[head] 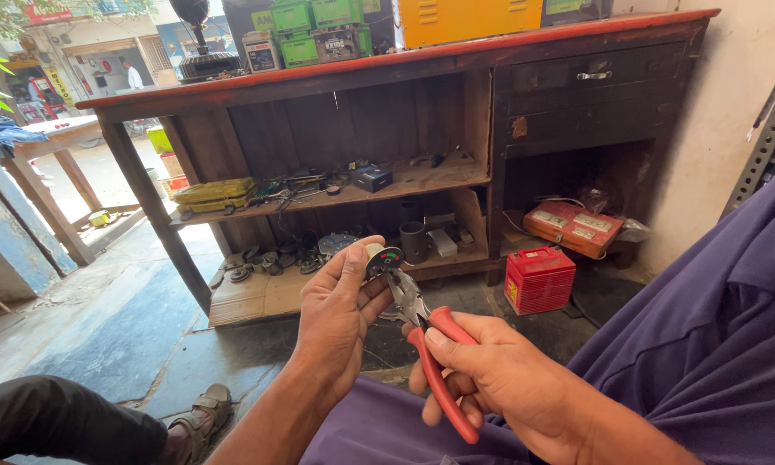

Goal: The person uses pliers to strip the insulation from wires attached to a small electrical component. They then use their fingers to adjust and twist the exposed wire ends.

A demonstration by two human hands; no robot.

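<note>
My left hand (340, 314) holds a small round black part (382, 257) with red and green marks on its face, pinched between thumb and fingers in front of me. My right hand (499, 379) grips red-handled pliers (435, 362). The pliers' metal jaws (402, 288) reach up to the lower edge of the round part and touch it. Both hands hover over my lap, which is covered in purple cloth (706, 344).
A dark wooden workbench (422, 60) stands ahead, its shelves holding tools, a yellow case (213, 193) and metal parts. A red battery (539, 279) sits on the floor to the right. Another person's sandalled foot (200, 415) rests at lower left.
</note>
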